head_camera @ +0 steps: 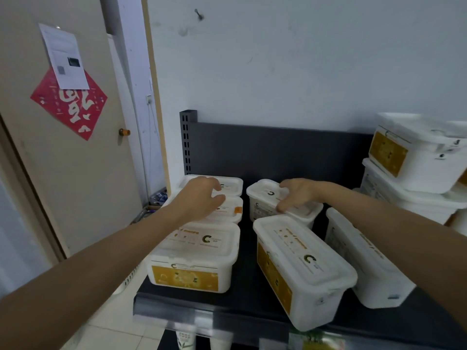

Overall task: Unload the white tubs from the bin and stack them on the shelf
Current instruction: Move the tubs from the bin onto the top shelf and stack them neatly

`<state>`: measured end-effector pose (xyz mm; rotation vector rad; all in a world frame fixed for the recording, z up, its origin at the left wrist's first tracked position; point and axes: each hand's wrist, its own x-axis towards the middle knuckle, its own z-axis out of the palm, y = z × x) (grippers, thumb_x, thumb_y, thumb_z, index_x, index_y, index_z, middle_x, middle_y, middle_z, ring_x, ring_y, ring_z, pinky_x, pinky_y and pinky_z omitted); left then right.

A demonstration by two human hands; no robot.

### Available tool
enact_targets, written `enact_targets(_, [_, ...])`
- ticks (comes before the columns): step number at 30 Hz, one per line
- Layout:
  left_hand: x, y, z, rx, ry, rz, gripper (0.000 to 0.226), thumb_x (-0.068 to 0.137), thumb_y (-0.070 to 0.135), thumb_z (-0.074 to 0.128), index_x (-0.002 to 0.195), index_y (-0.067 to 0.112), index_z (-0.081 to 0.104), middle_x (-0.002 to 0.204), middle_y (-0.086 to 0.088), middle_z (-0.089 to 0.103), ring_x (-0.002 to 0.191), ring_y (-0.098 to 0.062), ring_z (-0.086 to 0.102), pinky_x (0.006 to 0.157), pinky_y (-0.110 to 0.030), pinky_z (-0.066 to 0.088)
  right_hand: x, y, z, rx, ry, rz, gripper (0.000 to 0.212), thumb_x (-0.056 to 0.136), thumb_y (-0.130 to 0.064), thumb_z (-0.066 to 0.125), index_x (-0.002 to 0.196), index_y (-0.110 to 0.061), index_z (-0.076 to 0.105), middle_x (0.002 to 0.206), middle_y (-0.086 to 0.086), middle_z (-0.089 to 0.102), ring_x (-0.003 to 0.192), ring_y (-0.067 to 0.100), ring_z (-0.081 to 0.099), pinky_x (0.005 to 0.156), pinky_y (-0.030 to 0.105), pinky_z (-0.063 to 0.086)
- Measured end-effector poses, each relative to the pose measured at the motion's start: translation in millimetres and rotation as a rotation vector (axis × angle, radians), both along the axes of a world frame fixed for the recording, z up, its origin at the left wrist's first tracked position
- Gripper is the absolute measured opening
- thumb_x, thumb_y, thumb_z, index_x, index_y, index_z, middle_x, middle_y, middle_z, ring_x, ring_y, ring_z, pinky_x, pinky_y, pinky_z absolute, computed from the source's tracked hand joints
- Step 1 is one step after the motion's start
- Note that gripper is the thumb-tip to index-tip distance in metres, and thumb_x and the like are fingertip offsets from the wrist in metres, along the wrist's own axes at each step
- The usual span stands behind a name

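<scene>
On the dark metal shelf (246, 286) the white tubs stand in rows. The left hand (202, 195) lies over the middle left tub (231, 210), fingers bent across its lid towards the rear left tub (227, 184); whether it grips cannot be told. The right hand (298, 194) clasps the rear centre tub (262, 198), fingers curled on the lid and thumb at its near edge. The front left tub (194, 256) sits square, while the front centre tub (303, 269) lies askew, close before the clasped one. The right forearm crosses above another tub (374, 274), and a stack of tubs (417, 162) crowds the far right. To the left, a door (75, 173) bears a red paper diamond (75, 107).
</scene>
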<state>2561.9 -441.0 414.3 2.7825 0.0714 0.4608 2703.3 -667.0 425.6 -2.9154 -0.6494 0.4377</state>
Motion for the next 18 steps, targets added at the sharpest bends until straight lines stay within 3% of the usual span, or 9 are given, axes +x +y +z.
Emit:
enact_targets(3, [9, -11, 2, 0.000, -0.029, -0.042, 0.034, 0.093, 0.030, 0.055, 0.121, 0.013, 0.062, 0.123, -0.002, 0.064, 0.111, -0.019, 0.057, 0.088, -0.023, 0.040, -10, -4, 9, -0.062, -0.075, 0.031, 0.074, 0.071, -0.057, 0.069, 0.129, -0.015, 0.050, 0.125, 0.002, 0.058, 0.109, 0.021, 0.057, 0.093, 0.034, 0.049])
enact_targets(5, [12, -22, 5, -0.035, -0.020, -0.081, 0.028, 0.093, 0.028, 0.055, 0.115, 0.014, 0.066, 0.114, -0.001, 0.067, 0.099, -0.017, 0.061, 0.083, -0.025, 0.045, -25, -8, 16, -0.080, -0.272, 0.064, 0.056, 0.079, -0.056, 0.063, 0.112, -0.011, 0.059, 0.112, 0.006, 0.065, 0.095, 0.021, 0.061, 0.081, 0.032, 0.051])
enact_targets(7, [15, -34, 7, -0.040, 0.013, -0.164, 0.024, 0.092, 0.027, 0.055, 0.109, 0.015, 0.068, 0.106, 0.000, 0.069, 0.089, -0.013, 0.060, 0.077, -0.024, 0.046, -51, -12, 22, -0.021, -0.370, 0.080, 0.053, 0.083, -0.057, 0.057, 0.100, -0.007, 0.063, 0.101, 0.009, 0.068, 0.086, 0.022, 0.063, 0.074, 0.034, 0.052])
enact_targets(11, [24, -60, 5, 0.038, 0.165, -0.279, 0.022, 0.090, 0.029, 0.056, 0.104, 0.018, 0.069, 0.101, 0.001, 0.069, 0.087, -0.014, 0.061, 0.071, -0.026, 0.046, -120, -16, 22, -0.168, -0.045, 0.091, 0.091, 0.068, -0.083, 0.046, 0.118, -0.008, 0.061, 0.114, 0.008, 0.067, 0.103, 0.022, 0.064, 0.082, 0.032, 0.054])
enact_targets(14, [26, -72, 2, 0.089, 0.294, -0.312, 0.019, 0.090, 0.028, 0.055, 0.098, 0.016, 0.068, 0.099, -0.003, 0.068, 0.088, -0.019, 0.062, 0.072, -0.029, 0.048, -151, -16, 14, -0.230, 0.005, 0.080, 0.089, 0.068, -0.082, 0.048, 0.127, -0.015, 0.048, 0.106, -0.001, 0.062, 0.094, 0.017, 0.059, 0.073, 0.027, 0.047])
enact_targets(18, [25, -71, 0, 0.064, 0.309, -0.332, 0.017, 0.089, 0.020, 0.055, 0.095, 0.014, 0.070, 0.101, -0.005, 0.070, 0.090, -0.020, 0.064, 0.075, -0.031, 0.053, -156, -15, 10, -0.199, 0.082, 0.016, 0.098, 0.066, -0.078, 0.054, 0.141, -0.021, 0.027, 0.119, 0.001, 0.055, 0.102, 0.020, 0.055, 0.088, 0.035, 0.050])
